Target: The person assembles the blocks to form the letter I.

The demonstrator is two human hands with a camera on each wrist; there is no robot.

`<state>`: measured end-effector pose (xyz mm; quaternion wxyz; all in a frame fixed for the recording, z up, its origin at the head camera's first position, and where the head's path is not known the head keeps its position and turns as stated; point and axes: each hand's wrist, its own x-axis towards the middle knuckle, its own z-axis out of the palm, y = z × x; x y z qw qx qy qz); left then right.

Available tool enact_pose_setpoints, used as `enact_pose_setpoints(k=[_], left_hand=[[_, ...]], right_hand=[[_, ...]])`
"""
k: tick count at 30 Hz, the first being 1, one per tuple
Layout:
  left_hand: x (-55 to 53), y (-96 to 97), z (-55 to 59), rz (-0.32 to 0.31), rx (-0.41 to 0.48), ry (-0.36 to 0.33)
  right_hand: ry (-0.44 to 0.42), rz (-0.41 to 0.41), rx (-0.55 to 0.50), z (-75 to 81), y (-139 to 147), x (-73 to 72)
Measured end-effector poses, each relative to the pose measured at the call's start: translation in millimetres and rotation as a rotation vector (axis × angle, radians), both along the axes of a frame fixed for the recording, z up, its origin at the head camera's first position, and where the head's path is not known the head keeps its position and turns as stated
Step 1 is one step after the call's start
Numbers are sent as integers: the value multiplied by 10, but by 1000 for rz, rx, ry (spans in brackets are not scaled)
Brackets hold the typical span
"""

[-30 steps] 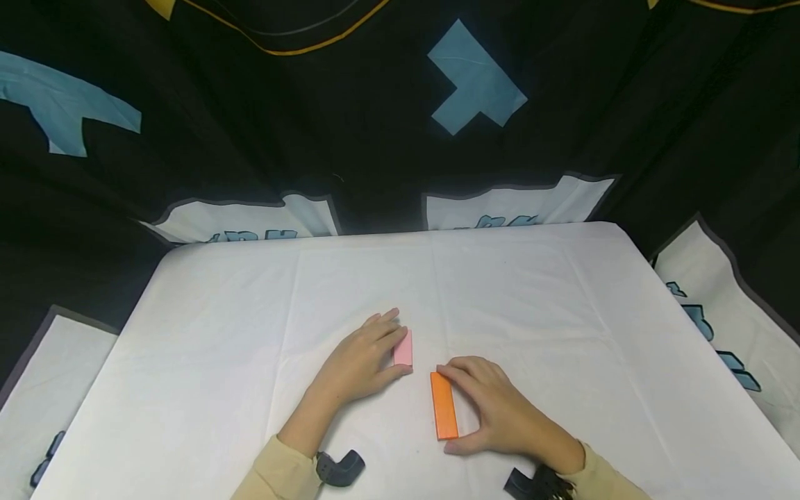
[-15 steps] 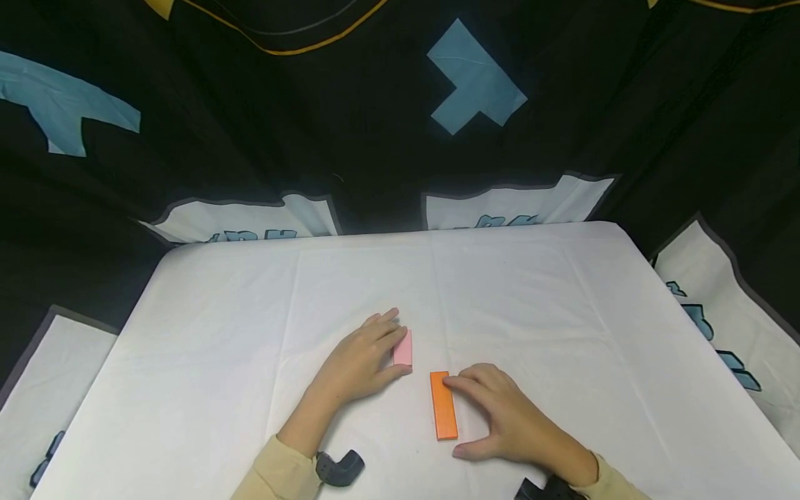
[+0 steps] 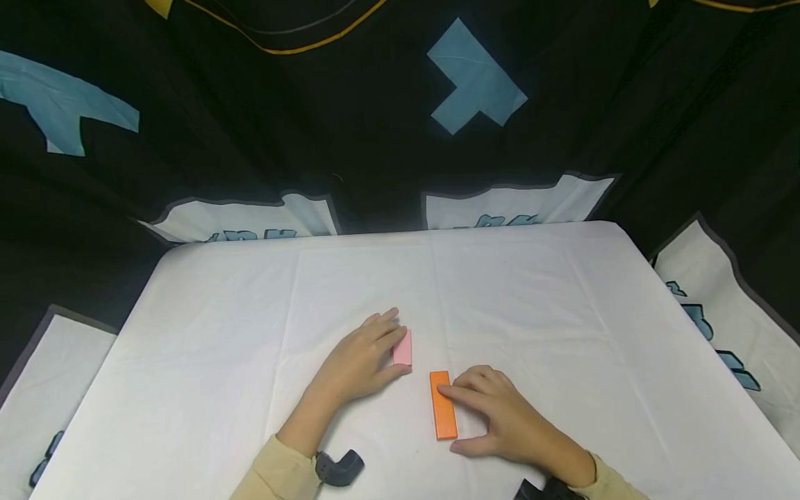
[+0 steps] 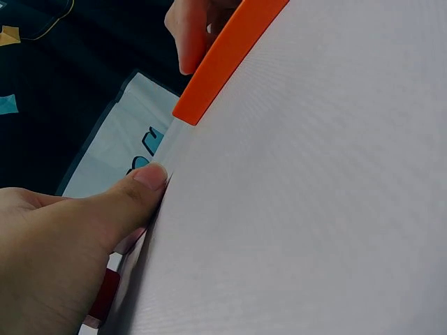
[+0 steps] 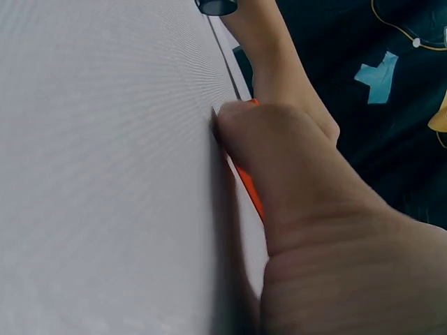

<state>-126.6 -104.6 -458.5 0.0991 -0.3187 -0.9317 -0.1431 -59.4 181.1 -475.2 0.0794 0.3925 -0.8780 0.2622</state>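
A small pink block (image 3: 403, 348) lies on the white-covered table, partly covered by my left hand (image 3: 356, 357). The left thumb is at its near end and the index finger at its far end, pinching it lengthwise. To the right, an orange oblong block (image 3: 443, 410) lies apart from the pink one. My right hand (image 3: 506, 413) is beside it; the index fingertip touches its top, and the thumb extends near its lower right corner. In the left wrist view a dark red piece (image 4: 106, 296) shows under the left hand, mostly hidden. The right wrist view shows only a sliver of orange past the thumb.
A white cloth (image 3: 206, 361) with faint creases covers the table. Black curtain (image 3: 350, 125) with blue and white patches hangs behind its far edge. Dark wrist devices (image 3: 340, 469) sit at both cuffs.
My right hand has let go of the orange block and drawn back right, then its index finger came back onto the block's top. The left hand and both blocks stay almost in place.
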Motion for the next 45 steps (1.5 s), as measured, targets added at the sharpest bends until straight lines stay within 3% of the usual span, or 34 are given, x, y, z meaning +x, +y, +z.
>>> enact_pose_setpoints(k=[16, 45], left_hand=[[-3, -2, -8, 9, -2, 0], [7, 1, 9, 4, 6, -9]], right_hand=[[-14, 6, -1, 7, 6, -31], [8, -95, 20, 22, -91, 0]])
